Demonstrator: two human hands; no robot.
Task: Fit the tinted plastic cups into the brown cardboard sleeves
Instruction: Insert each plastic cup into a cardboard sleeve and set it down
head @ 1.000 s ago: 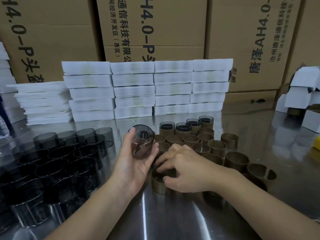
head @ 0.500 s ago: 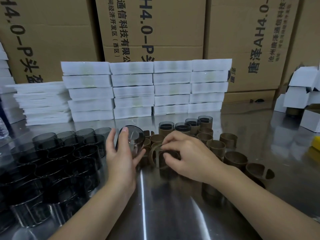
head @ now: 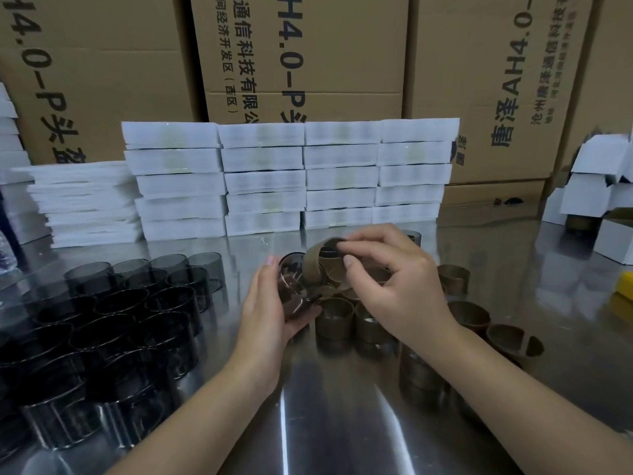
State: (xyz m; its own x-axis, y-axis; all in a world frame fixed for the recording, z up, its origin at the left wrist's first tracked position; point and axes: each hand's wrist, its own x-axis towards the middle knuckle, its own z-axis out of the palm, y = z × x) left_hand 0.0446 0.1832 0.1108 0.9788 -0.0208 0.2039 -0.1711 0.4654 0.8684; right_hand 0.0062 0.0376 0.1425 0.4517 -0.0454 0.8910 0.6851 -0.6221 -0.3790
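My left hand (head: 270, 310) grips a tinted plastic cup (head: 291, 286) lying on its side above the metal table (head: 342, 423). My right hand (head: 390, 275) pinches a brown cardboard sleeve (head: 313, 260) by its rim and holds it tilted against the cup's open end. Several empty brown sleeves (head: 334, 317) stand below and to the right of my hands. Many tinted cups (head: 113, 323) stand grouped on the left of the table. My right hand hides most of the sleeved cups behind it; one (head: 412, 236) peeks out.
Stacks of white flat boxes (head: 287, 176) line the back of the table, with large printed cartons (head: 308, 56) behind them. More white boxes (head: 596, 186) sit at the far right, and a yellow object (head: 625, 286) lies at the right edge.
My right hand lifted a sleeve off the table and brought it up to the cup. My left hand moved the cup slightly right toward it.
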